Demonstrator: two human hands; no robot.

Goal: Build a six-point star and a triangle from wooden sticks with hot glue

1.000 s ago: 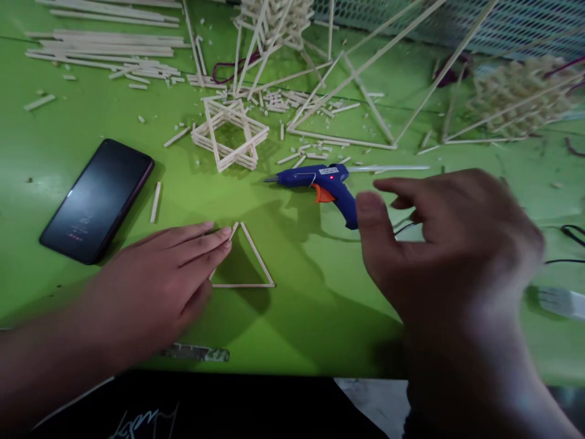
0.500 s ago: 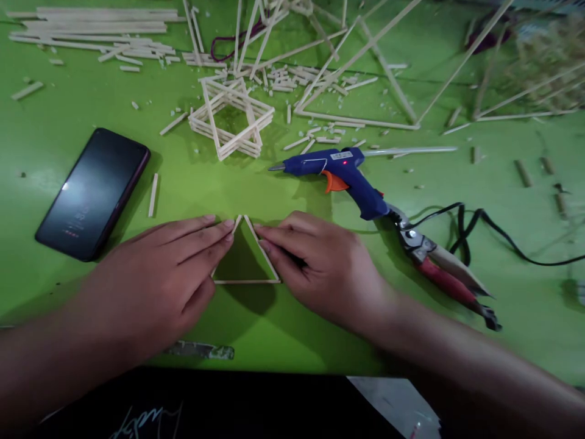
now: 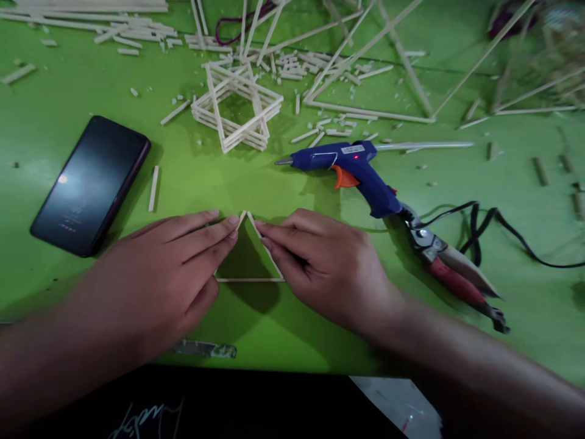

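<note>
A small triangle of thin wooden sticks (image 3: 250,280) lies flat on the green table, its point facing away from me. My left hand (image 3: 164,274) is closed at the triangle's left stick, fingertips pressed on it near the top; the hand covers most of that stick. Thumb and fingers of my right hand (image 3: 324,262) pinch the right stick from its outer side. The two sticks meet or almost meet at the tip. Beyond the hands lies a blue glue gun (image 3: 338,160) with an orange trigger, its red light lit. A star-shaped stack of sticks (image 3: 237,110) sits farther back.
A phone (image 3: 91,183) lies at the left, near a short stick (image 3: 154,189). Red-handled cutters (image 3: 452,274) and a black cord (image 3: 525,250) are at the right. Larger stick frames (image 3: 370,113), cut scraps (image 3: 297,66) and long sticks (image 3: 86,21) spread across the back. A flat blade-like strip (image 3: 205,349) lies near the front edge.
The gap between the two side sticks at the triangle's tip has narrowed. Both hands keep their hold. The whole view has shifted slightly.
</note>
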